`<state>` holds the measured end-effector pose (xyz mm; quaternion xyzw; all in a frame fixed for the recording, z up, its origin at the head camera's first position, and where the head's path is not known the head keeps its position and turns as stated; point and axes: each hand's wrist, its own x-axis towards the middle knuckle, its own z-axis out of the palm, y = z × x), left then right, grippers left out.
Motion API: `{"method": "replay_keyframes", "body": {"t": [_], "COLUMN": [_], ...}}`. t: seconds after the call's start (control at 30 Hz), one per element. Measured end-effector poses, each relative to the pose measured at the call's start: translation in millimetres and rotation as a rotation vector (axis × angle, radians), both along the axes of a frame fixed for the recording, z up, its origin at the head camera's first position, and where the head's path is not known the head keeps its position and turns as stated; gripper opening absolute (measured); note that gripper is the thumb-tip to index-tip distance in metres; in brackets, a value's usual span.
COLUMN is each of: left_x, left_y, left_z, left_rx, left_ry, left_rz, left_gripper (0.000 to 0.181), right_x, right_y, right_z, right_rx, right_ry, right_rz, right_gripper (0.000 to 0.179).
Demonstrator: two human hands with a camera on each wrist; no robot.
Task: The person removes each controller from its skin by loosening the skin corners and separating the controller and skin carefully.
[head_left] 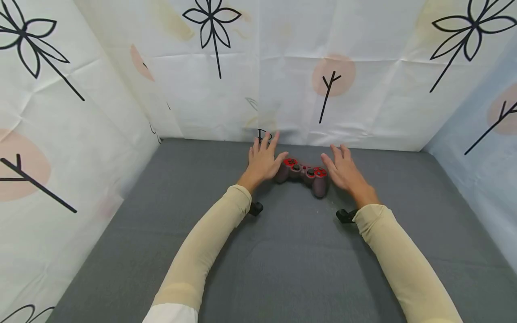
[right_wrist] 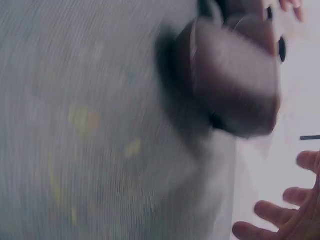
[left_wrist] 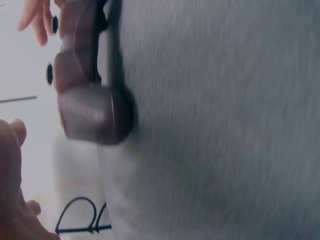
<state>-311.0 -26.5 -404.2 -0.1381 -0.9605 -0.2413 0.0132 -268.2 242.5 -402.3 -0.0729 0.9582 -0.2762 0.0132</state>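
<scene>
A dark game controller point(head_left: 304, 174) with red button areas lies on the grey table, its two grips pointing toward me. My left hand point(head_left: 263, 162) is just left of it, fingers spread and straight, thumb close to its left end; the head view does not settle whether they touch. On the other side my right hand point(head_left: 343, 171) stands with fingers extended, thumb near the right grip. In the left wrist view the controller's grip point(left_wrist: 92, 115) is apart from the left hand point(left_wrist: 15, 185). A gap also shows between the grip point(right_wrist: 235, 80) and my right hand point(right_wrist: 290, 205).
The grey cloth-covered table point(head_left: 282, 269) ends at a white patterned sheet point(head_left: 282, 89) close behind the controller. More sheet hangs at the left and right sides. A black wrist mount point(head_left: 256, 208) sits under the left wrist, another mount point(head_left: 345, 216) by the right.
</scene>
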Motion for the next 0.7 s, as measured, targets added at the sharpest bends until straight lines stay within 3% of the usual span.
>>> {"method": "replay_keyframes", "body": {"t": [0.17, 0.4, 0.7], "left_x": [7.7, 15.9, 21.6], "left_y": [8.5, 14.7, 14.9], "left_z": [-2.4, -5.3, -18.2], "left_rx": [0.103, 0.148, 0.301], "left_ry": [-0.007, -0.032, -0.097], "left_rz": [0.002, 0.037, 0.096], "left_gripper": [0.07, 0.066, 0.064], "right_x": [5.4, 14.1, 23.3], "right_y": [-9, -16, -22], "right_z": [1.3, -1.4, -7.4], "right_rx": [-0.073, -0.171, -0.265], "right_ry": [-0.004, -0.028, -0.061], "right_rz": [-0.013, -0.086, -0.157], "right_gripper": [0.08, 0.079, 0.078]}}
